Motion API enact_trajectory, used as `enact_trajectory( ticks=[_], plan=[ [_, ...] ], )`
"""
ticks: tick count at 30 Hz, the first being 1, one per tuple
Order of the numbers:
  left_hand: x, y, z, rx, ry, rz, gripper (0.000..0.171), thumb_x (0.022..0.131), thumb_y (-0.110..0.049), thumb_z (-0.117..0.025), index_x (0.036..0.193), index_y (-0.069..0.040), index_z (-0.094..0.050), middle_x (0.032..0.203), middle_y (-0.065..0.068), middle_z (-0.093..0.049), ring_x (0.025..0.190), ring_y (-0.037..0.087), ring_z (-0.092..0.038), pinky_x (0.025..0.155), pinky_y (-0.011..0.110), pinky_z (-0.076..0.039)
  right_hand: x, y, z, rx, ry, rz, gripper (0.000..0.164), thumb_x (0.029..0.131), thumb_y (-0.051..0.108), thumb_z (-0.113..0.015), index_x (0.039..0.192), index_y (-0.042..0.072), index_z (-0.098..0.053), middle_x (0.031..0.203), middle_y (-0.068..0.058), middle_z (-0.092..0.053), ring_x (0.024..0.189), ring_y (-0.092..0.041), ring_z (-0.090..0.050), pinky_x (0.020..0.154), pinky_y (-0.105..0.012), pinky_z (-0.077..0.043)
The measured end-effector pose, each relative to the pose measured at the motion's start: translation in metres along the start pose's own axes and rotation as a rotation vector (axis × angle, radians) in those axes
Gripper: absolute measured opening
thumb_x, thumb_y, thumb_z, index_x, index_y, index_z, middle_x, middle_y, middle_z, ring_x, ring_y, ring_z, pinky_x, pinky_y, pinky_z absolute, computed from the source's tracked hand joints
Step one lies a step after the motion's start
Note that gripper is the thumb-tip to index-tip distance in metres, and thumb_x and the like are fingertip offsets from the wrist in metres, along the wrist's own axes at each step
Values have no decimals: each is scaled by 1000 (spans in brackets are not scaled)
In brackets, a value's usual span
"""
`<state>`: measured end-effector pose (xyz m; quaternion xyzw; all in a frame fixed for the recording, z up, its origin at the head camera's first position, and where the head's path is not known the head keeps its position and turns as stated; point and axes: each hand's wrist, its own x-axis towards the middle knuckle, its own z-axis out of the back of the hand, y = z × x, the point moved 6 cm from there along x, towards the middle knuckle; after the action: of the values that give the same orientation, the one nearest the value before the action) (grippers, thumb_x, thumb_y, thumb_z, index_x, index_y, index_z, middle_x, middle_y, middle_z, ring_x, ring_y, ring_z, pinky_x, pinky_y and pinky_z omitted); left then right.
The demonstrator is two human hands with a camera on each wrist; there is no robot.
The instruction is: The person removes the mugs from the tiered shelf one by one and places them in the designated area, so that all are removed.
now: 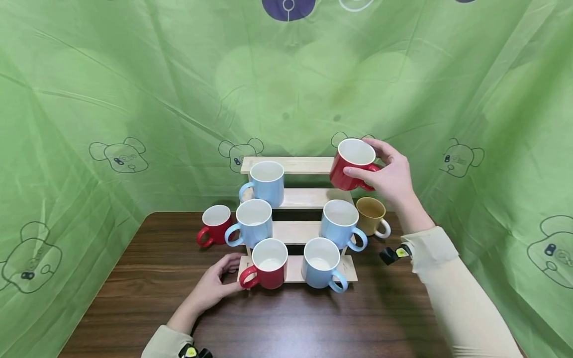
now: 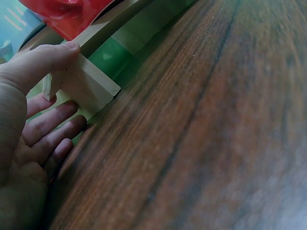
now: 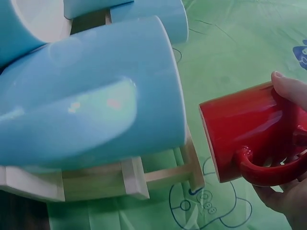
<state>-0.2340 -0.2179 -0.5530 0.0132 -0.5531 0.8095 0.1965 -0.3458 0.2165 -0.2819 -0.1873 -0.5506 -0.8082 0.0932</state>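
Green cloth [image 1: 286, 99] hangs behind a dark wooden table [image 1: 304, 323], with a stepped wooden rack [image 1: 296, 232] as my landmark. On my feed, the right hand [image 1: 394, 176] grips a red mug [image 1: 340, 174] by its body, slightly tilted, near the rack's upper right end; I see no contact between that mug and the rack. The left hand [image 1: 210, 284] pinches the rack's front left corner. I'd worry about the smooth glaze slipping if that grip loosens, or the mug's base clipping the light blue mug [image 1: 336, 229] on the rack's right side if lowered carelessly. A jolt at the corner could also topple the front red mug [image 1: 274, 275], whose handle sits right beside the left thumb.
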Motion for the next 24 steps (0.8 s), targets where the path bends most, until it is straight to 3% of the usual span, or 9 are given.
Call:
enact_trajectory(
  ticks=[7, 12, 18, 24],
  plan=[
    [0, -1, 0, -22, 19, 52, 66, 92, -20, -91, 149, -10, -60, 138, 6, -73, 127, 24, -68, 108, 31, -53, 1, -8, 15, -7, -22, -17, 82, 79, 27, -102, 153, 23, -65, 141, -2, -70, 128, -15, -63, 98, -27, -52],
    [1, 0, 0, -29, 17, 65, 65, 91, -20, -91, 148, -12, -60, 138, 4, -73, 127, 23, -68, 108, 31, -53, 0, -15, 27, 26, -46, -33, 81, 78, 24, -102, 151, 21, -66, 139, -1, -70, 126, -13, -63, 96, -25, -52],
    [0, 0, -1, -39, 20, 56, 66, 91, -19, -91, 148, -11, -60, 138, 6, -73, 125, 22, -68, 108, 30, -54, 1, -27, 46, 99, -94, -52, 78, 78, 14, -101, 149, 18, -68, 138, -1, -70, 126, -15, -63, 95, -22, -51],
    [-1, 1, 0, -50, 21, 36, 64, 92, -18, -90, 148, -9, -60, 138, 10, -73, 126, 25, -69, 108, 33, -54, 1, -42, 66, 81, -130, -89, 82, 79, 13, -101, 152, 17, -65, 141, 0, -69, 129, -14, -60, 94, -18, -51]
  ],
)
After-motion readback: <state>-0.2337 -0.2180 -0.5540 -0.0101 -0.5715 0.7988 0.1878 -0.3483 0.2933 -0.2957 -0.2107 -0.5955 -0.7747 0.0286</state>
